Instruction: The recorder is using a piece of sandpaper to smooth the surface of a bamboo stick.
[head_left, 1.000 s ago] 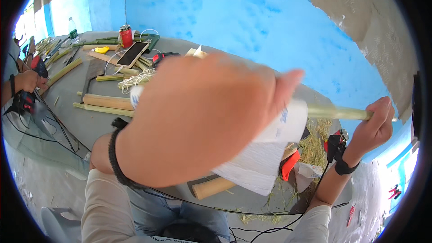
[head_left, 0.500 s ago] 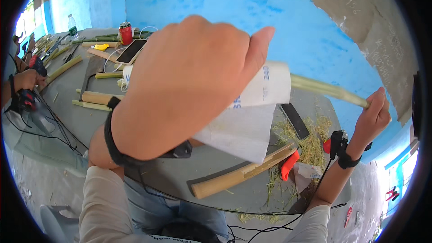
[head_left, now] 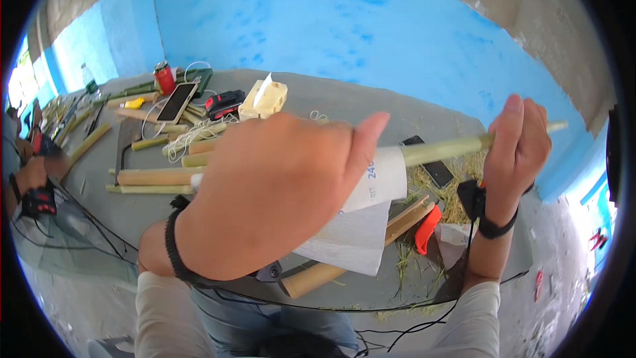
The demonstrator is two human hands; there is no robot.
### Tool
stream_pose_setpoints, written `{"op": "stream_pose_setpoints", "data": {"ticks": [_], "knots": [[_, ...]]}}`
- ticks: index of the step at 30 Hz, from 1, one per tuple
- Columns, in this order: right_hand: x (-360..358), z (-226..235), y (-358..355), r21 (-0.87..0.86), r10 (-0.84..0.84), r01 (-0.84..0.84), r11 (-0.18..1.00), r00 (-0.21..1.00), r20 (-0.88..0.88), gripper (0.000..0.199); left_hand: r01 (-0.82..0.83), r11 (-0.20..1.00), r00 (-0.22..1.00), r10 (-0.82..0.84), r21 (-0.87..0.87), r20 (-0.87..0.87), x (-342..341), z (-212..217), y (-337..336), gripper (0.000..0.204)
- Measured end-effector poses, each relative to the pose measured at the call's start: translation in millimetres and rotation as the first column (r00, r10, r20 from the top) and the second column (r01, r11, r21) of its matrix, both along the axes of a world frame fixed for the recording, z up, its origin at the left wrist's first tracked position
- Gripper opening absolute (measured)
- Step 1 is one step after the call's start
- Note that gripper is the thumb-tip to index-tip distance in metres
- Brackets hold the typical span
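Note:
My left hand [head_left: 285, 192] is closed around a sheet of white-backed sandpaper [head_left: 354, 242], which wraps a thin pale-green bamboo stick [head_left: 447, 150]. A loose flap of the sheet hangs below my fist. To the right, my right hand [head_left: 520, 149] grips the same stick, whose far tip sticks out past the fingers. The stick is held above the table, roughly level. Beneath it lies a split bamboo piece [head_left: 311, 281], partly hidden by the sandpaper. An orange-red curved tool handle [head_left: 427, 230] rests near that piece among bamboo shavings [head_left: 464, 192].
A dark phone [head_left: 436, 171] lies by the shavings. Farther back on the grey table stand a tissue pack [head_left: 264, 99], a red can [head_left: 164, 78], a phone [head_left: 177, 103], a battery pack [head_left: 225, 103] and bamboo lengths [head_left: 159, 177]. Another person's hand [head_left: 32, 176] is at the left.
My right hand has come closer to the sandpaper, and the stick's tip now shows beyond it. My left fist sits a little lower, uncovering the tissue pack. The view has shifted.

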State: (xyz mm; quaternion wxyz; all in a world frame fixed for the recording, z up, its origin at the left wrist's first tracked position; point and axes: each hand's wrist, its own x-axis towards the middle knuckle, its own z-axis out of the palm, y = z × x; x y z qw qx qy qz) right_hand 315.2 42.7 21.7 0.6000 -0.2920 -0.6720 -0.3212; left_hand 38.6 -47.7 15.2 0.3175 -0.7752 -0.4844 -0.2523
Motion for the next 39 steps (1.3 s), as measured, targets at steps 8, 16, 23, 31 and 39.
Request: {"op": "stream_pose_setpoints", "data": {"ticks": [8, 16, 23, 31, 39], "knots": [[24.8, 7.1, 14.6, -0.092, -0.015, -0.007, 0.996, 0.973, -0.229, 0.045, 0.075, 0.997, 0.914, -0.060, -0.022, 0.401, 2.1, 11.3, 8.9, 0.044], [-0.2, 4.7, -19.8, -0.176, -0.036, 0.063, 0.982, 0.988, 0.153, 0.043, 0.155, 0.985, 0.938, -0.125, -0.070, 0.323, 12.6, 12.3, 12.6, 0.034], [5.8, -0.2, -5.1, -0.364, 0.109, 0.042, 0.930, 0.917, 0.383, 0.042, 0.304, 0.894, 0.908, -0.167, -0.330, 0.385, 16.0, 4.0, 18.2, 0.036], [38.3, 8.8, -8.3, -0.447, 0.091, 0.072, 0.892, 0.938, 0.334, 0.042, 0.241, 0.918, 0.924, -0.118, -0.316, 0.364, 15.9, 10.2, 12.8, 0.043], [9.1, -3.5, -7.5, -0.290, 0.159, -0.030, 0.957, 0.887, 0.434, 0.037, 0.321, 0.910, 0.925, -0.242, -0.262, 0.293, 29.7, -11.2, 17.6, 0.044]]}}
